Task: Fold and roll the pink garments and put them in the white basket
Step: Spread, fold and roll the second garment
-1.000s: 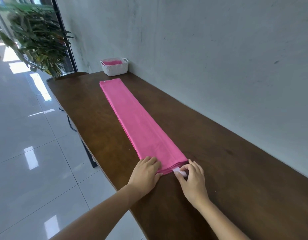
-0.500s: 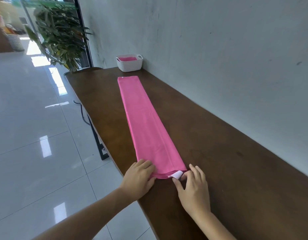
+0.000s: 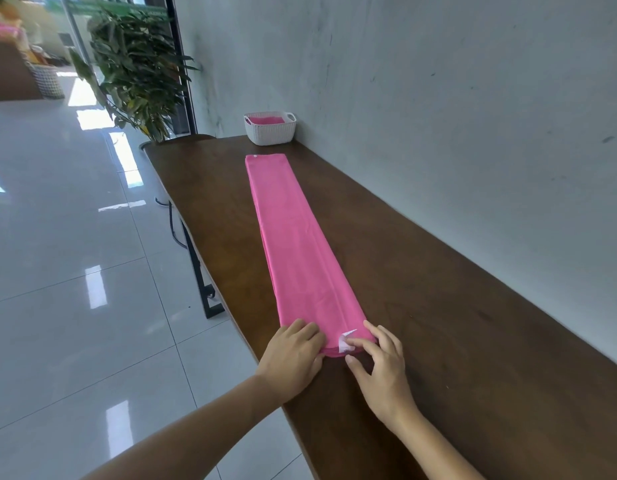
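Your left hand [image 3: 293, 355] and right hand [image 3: 383, 368] pinch the 6 o'clock end of the pink garment [image 3: 293, 244] on the desk [image 3: 438, 306], white tag [image 3: 347, 342] newly turned up, so roll it toward the white basket [image 3: 270, 133] at 12 o'clock.

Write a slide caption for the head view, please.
Left hand and right hand hold the folded pink garment at its near end; basket beyond.

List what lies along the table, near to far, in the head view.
Left hand and right hand side by side at the near end → long folded pink garment → white basket holding pink cloth.
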